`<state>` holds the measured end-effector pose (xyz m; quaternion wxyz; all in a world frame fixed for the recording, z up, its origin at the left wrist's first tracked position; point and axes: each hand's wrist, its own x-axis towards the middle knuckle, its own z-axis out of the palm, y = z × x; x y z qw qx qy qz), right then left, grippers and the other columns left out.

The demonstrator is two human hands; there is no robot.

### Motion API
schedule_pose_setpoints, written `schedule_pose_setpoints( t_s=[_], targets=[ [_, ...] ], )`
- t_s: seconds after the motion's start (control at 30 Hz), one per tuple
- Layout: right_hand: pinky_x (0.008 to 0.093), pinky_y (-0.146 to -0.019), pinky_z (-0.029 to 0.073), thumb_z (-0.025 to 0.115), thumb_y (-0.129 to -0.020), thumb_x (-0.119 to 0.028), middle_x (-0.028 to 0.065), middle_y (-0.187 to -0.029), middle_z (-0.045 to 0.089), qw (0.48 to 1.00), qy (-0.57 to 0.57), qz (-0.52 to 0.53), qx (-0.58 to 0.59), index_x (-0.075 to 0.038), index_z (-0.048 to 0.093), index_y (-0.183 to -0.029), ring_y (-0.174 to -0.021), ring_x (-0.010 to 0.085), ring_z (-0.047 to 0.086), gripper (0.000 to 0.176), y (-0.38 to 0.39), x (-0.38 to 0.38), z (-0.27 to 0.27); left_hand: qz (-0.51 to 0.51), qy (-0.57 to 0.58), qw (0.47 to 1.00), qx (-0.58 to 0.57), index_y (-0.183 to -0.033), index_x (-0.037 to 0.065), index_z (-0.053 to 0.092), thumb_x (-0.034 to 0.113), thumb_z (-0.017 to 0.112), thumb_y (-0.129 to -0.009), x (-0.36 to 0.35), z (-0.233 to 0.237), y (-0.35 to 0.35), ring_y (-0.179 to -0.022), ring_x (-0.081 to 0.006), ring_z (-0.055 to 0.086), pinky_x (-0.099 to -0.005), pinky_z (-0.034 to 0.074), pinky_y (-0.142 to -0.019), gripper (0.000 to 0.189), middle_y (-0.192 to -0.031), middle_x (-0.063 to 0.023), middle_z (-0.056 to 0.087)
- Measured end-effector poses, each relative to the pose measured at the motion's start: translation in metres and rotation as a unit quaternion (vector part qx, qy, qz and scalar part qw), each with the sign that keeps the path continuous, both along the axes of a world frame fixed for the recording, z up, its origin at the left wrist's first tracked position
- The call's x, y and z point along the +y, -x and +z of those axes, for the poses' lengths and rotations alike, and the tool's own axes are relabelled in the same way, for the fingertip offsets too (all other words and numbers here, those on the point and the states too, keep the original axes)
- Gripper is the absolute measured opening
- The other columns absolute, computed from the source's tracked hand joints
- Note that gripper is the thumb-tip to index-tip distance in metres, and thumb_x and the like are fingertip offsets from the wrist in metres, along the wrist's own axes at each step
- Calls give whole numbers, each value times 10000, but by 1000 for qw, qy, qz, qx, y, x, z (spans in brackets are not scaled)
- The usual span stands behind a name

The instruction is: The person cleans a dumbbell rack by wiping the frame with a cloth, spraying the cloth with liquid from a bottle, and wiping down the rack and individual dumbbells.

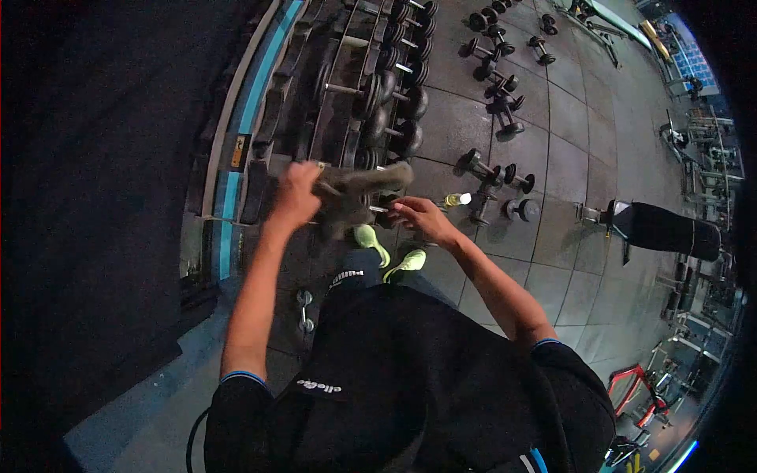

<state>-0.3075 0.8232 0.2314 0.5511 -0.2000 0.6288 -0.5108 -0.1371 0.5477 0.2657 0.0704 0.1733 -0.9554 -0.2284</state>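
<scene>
The left hand (300,194) clenches a blurred cloth (378,180) extending from its closed fingers toward the right hand (426,220), half-curled near a dumbbell (378,209), its grip unclear.

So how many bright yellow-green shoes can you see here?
2. The left shoe shows just below the blurred cloth; the right shoe is beside it, slightly nearer the person's body. No others show.

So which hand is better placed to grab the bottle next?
Right, I'd say. The right hand looks nearer the bottle, though its fingertips are by a dumbbell handle. The left hand is farther away and seems to grip the blurred brown cloth.
</scene>
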Motion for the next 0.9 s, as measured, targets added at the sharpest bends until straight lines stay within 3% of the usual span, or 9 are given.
schedule_pose_setpoints(
  t_s=[0.07,0.13,0.17,0.23,0.33,0.47,0.67,0.87,0.9],
  targets=[
    [358,-885,539,593,-1028,-348,158,-1111,732,990,-68,51,110,8,662,-1234,-1024,235,713,418,17,7,-46,28,74,997,-20,-1166,3,653,-61,597,-697,-48,-2,9,-1318,-374,484,-468,406,-1100,476,-1324,-170,578],
    [377,-878,541,590,-1016,-304,172,-1124,731,970,-32,75,228,-6,681,-1189,-1022,312,713,356,24,24,-59,67,131,988,-36,-1175,12,661,-59,614,-703,-87,-6,21,-1446,-355,354,-516,317,-1171,480,-1489,-142,461],
    [412,-863,541,612,-975,-206,201,-1104,722,886,-38,187,422,-15,683,-1159,-1020,394,690,274,28,26,-42,81,142,985,-64,-1197,19,661,-58,625,-708,-105,-9,27,-1482,-351,296,-540,267,-1193,497,-1540,-137,407],
    [439,-863,538,630,-936,-151,207,-1080,718,910,-106,137,378,-24,682,-1159,-1022,415,675,262,33,36,-37,84,154,979,-102,-1266,47,659,-35,654,-740,-140,-15,38,-1541,-348,175,-574,176,-1230,533,-1638,-130,277],
    [472,-857,533,663,-894,-109,230,-1054,709,924,-180,67,330,-27,673,-1170,-1020,426,667,289,51,71,-53,83,124,985,-89,-1203,47,683,8,637,-754,-172,-51,43,-1553,-354,136,-584,132,-1238,453,-1647,-157,252],
    [441,-832,548,662,-910,-120,226,-1031,720,872,-260,-17,414,-19,683,-1150,-980,408,696,261,74,113,-22,87,99,987,-92,-1221,51,684,27,651,-763,-181,-73,53,-1557,-370,106,-607,125,-1231,459,-1664,-147,217],
    [407,-834,555,632,-947,-130,211,-1021,732,840,-227,-94,483,-17,694,-1144,-995,365,716,235,108,126,9,127,105,985,-45,-1201,36,698,38,665,-801,-178,-82,56,-1533,-412,154,-593,243,-1224,402,-1679,-128,155],
    [392,-858,547,596,-931,-80,216,-1071,730,860,-143,-66,486,-16,697,-1160,-1011,377,711,258,137,27,20,156,48,986,-36,-1221,27,696,37,676,-807,-175,-81,60,-1491,-476,236,-566,288,-1215,414,-1690,-123,100],
    [364,-834,546,556,-941,-27,213,-1073,733,877,-142,-39,457,16,671,-1185,-998,260,725,273,143,5,14,162,33,986,-35,-1222,27,696,36,674,-808,-176,-83,60,-1487,-482,244,-568,292,-1214,414,-1691,-118,101]
  ],
)
